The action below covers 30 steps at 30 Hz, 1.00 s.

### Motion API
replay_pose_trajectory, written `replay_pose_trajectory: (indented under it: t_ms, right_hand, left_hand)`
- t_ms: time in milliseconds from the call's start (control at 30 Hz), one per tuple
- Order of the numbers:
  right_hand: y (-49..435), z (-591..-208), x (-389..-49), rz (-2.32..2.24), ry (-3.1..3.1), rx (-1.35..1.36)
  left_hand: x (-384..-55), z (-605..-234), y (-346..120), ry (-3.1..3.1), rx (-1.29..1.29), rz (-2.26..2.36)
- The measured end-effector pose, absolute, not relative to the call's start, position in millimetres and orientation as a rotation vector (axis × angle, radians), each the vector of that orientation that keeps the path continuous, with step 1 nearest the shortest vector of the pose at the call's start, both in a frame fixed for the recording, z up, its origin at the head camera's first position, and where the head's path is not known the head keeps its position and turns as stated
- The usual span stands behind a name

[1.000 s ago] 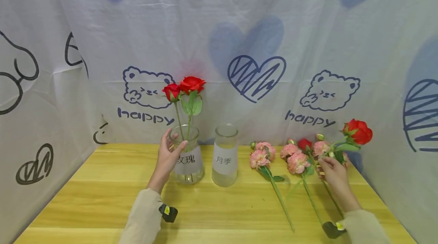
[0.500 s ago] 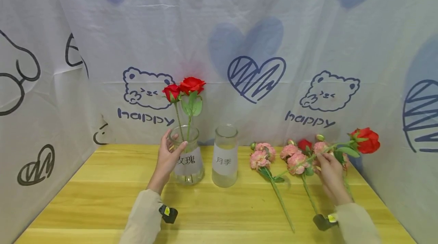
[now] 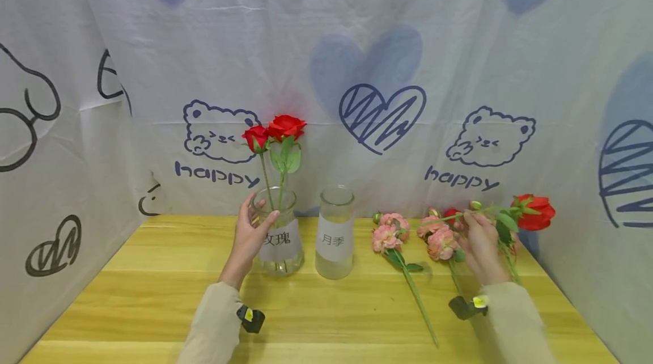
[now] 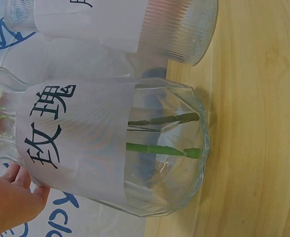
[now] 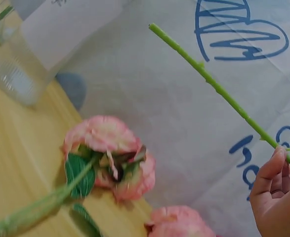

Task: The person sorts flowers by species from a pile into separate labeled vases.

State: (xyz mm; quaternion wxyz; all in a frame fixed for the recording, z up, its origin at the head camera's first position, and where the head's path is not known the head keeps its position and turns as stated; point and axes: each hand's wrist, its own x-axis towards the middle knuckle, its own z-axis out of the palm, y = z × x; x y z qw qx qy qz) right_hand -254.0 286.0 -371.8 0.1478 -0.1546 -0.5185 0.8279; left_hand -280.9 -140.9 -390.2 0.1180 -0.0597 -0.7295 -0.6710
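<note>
My left hand [image 3: 251,235] holds the neck of a flared glass vase [image 3: 297,265] whose white label reads 玫瑰. Two red roses [image 3: 287,127] stand in that vase, their stem ends [image 4: 184,151] showing near its bottom in the left wrist view. On the right, my right hand [image 3: 479,240] pinches the stem of another red rose [image 3: 535,212]. This rose lies nearly level in the air, bloom to the right, with the bare green stem [image 5: 216,86] pointing left. Beneath it are pink flowers [image 3: 441,244] and one more red rose [image 3: 451,215], partly hidden by the hand.
A straight ribbed glass vase [image 3: 334,267] labelled 月季 stands just right of the first one. Farther right, a pink flower stem [image 3: 420,301] lies across the wooden table [image 3: 347,318]. A printed white cloth [image 3: 377,69] hangs behind.
My right hand has moved left and slightly up with the rose. Its stem has swung from hanging down to pointing left, and the bloom has tipped over. My left hand stays on the vase.
</note>
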Motion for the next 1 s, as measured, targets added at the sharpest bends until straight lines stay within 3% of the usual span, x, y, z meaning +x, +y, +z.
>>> replay_pose_trajectory:
  t_ms: [1000]
  right_hand:
    - [200,-303,-303,2.360,-1.668,-0.236]
  left_hand:
    - [-282,-391,-141,-2.134,-0.183,-1.961]
